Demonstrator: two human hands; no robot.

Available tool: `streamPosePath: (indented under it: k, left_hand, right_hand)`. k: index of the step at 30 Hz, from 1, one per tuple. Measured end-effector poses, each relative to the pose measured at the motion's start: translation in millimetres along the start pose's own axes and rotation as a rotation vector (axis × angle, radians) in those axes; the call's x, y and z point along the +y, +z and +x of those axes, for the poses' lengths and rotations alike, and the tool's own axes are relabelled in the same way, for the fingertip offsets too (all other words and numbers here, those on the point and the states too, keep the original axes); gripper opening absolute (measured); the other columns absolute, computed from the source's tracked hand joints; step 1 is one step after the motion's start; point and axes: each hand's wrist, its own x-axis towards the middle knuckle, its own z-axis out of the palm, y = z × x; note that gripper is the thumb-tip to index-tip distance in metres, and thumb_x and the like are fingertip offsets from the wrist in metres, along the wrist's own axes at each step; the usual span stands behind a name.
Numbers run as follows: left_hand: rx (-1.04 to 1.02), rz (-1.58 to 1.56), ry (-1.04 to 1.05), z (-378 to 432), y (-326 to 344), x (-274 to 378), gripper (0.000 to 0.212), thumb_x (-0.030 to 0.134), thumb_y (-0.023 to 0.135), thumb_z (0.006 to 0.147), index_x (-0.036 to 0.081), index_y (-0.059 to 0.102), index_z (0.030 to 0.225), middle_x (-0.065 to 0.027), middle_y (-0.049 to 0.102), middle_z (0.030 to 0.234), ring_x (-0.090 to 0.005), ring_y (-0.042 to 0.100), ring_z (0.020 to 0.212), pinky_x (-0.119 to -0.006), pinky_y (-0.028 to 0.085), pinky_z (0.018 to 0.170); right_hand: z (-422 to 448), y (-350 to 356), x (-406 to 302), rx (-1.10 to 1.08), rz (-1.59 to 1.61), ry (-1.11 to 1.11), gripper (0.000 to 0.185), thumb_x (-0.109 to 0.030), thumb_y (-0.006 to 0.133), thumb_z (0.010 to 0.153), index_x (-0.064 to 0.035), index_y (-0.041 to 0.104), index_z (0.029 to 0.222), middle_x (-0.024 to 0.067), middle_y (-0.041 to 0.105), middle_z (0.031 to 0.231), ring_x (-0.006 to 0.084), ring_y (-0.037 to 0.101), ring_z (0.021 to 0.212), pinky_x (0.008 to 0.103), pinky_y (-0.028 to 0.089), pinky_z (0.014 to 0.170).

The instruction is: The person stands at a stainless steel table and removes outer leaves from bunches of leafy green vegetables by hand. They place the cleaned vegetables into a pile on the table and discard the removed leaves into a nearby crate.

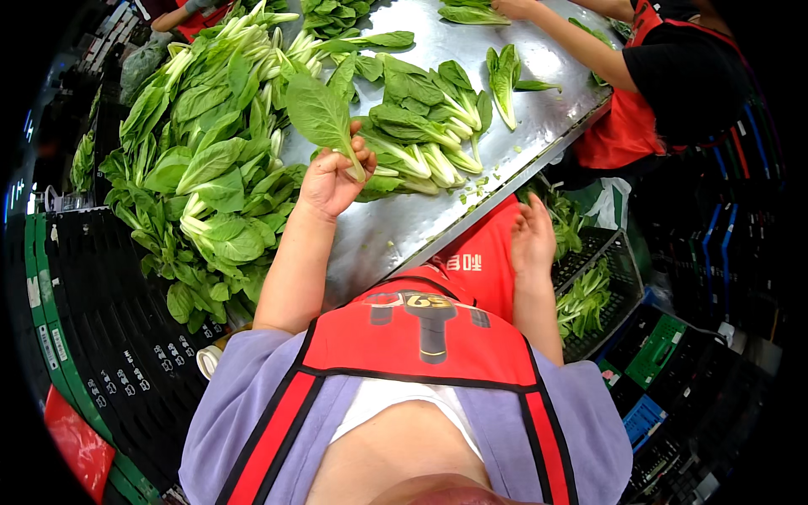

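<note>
My left hand (329,183) pinches the stalk of one broad green leaf (319,112), raised above the metal table (363,249). Just beyond it lies a row of leafy green vegetable heads (420,136), pale stems towards the table's near right edge. To its left spreads a large heap of the same loose greens (214,167), overhanging the table. My right hand (532,237) is empty, fingers apart and slightly bent, beside my red apron (420,341) and off the table. Under and right of it, a black plastic crate (631,268) holds more leaves (587,300).
A co-worker's arm (577,47) reaches over the far right of the table, near a small green head (503,85). Another person's forearm (169,20) shows at top left. Black stacked crates (132,315) stand at left. Leaf scraps (473,189) dot the table's edge.
</note>
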Motion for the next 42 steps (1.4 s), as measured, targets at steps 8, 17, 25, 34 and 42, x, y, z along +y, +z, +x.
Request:
streamPosePath:
  k: [8,17,25,34,42]
  left_hand:
    - [0.147,0.065,0.032,-7.4,32.2,5.2,0.046,-0.002,0.048,0.08,0.008,0.042,0.124,-0.0103,0.056,0.103,-0.0197,0.058,0.089,-0.037,0.042,0.091]
    - [0.014,0.007,-0.024,-7.7,9.5,9.9,0.045,0.013,0.054,0.084,0.004,0.039,0.125,-0.0042,0.054,0.09,-0.0139,0.053,0.078,-0.03,0.043,0.077]
    - [-0.005,0.12,-0.018,-4.9,7.5,7.3,0.031,0.02,0.057,0.085,0.01,0.044,0.111,0.0024,0.046,0.079,-0.0086,0.044,0.067,-0.028,0.04,0.074]
    - [-0.102,0.052,-0.082,-1.9,21.3,-2.9,0.031,0.013,0.056,0.083,0.009,0.048,0.113,-0.0031,0.055,0.094,-0.0144,0.053,0.083,-0.031,0.042,0.081]
    - [0.043,0.286,0.037,2.6,37.3,-40.9,0.031,0.011,0.054,0.084,0.005,0.049,0.115,-0.01,0.053,0.117,-0.0223,0.05,0.108,-0.036,0.04,0.093]
  right_hand:
    - [21.7,119.5,76.0,-0.49,-1.584,-1.344,0.024,-0.013,0.058,0.072,-0.0047,0.059,0.094,0.0106,0.058,0.079,0.0267,0.056,0.076,0.0376,0.047,0.065]
    - [40.7,143.8,18.0,-0.64,-1.283,-0.609,0.032,-0.026,0.06,0.079,0.0033,0.061,0.092,0.0175,0.062,0.071,0.0318,0.059,0.064,0.0352,0.046,0.061]
    - [61.9,89.4,23.3,-0.472,-1.182,-0.199,0.025,-0.02,0.059,0.081,0.0029,0.059,0.089,0.0067,0.062,0.07,0.0112,0.054,0.058,0.027,0.041,0.053]
    - [35.8,103.9,13.5,-0.332,-1.005,-0.512,0.03,-0.023,0.063,0.079,-0.0014,0.057,0.099,0.0101,0.061,0.089,0.0214,0.057,0.077,0.029,0.044,0.07]
    - [-26.4,150.0,24.5,-0.679,-0.878,-0.667,0.025,-0.014,0.066,0.073,-0.0012,0.059,0.094,0.0118,0.059,0.087,0.0247,0.058,0.077,0.032,0.046,0.067]
